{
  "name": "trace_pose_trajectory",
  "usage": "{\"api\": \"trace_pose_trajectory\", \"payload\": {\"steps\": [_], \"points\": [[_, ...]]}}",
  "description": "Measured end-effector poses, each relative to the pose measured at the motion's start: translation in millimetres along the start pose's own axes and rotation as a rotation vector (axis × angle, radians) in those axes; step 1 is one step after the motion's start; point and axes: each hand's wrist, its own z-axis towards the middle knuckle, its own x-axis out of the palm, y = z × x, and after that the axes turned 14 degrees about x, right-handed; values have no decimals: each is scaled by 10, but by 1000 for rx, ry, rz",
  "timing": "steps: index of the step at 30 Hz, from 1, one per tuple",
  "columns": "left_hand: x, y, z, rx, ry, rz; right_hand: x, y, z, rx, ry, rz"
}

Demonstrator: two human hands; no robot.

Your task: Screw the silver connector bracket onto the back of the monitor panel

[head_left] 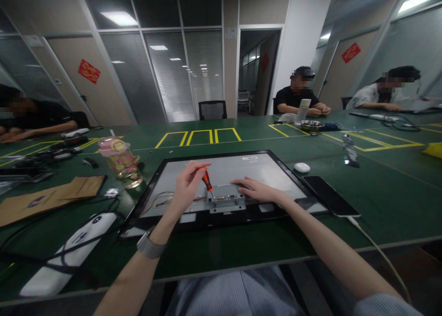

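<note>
We find an office room in use as an electronics work area. Glazed partitions with blinds (169, 76), ceiling light panels (119, 17) and an office chair (212, 109) beside the doorway (257, 72) mark the office. The long table (380, 187) has a green surface with yellow taped bays (198, 137). A monitor (248, 168) lies back-up on it, with a screwdriver (207, 179) at its connector plate. Other persons (299, 99) sit along the same table.

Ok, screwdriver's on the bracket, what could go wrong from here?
The screwdriver in the left hand stands tilted on the bracket; it could slip and gouge the panel or jab the right hand beside it.
Loose wires lie just left of the bracket and might get nicked.
The drink bottle stands near the panel's corner; a knock could tip it.
</note>
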Motion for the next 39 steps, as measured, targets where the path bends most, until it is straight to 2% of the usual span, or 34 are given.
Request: {"api": "trace_pose_trajectory", "payload": {"steps": [3,10,17,24,30,36,39], "points": [[-1,20,-10,-53,3,-190,2,-7,7,-16,1,0],[-1,-30,20,22,-64,62,4,-25,15,-35,12,12],[27,72,-22,-71,-54,-207,-5,3,7,-24,12,-1],[6,56,-5,-23,-70,-36,-1,-4,-1,-8,0,11],[7,90,-19,-115,-53,-266,-14,13,-11,-1,18,11],[6,75,-13,-30,-30,-49,-10,15,-8,9,12,8],[13,70,-22,-49,-34,-140,-20,37,-23,6,14,9]]}}
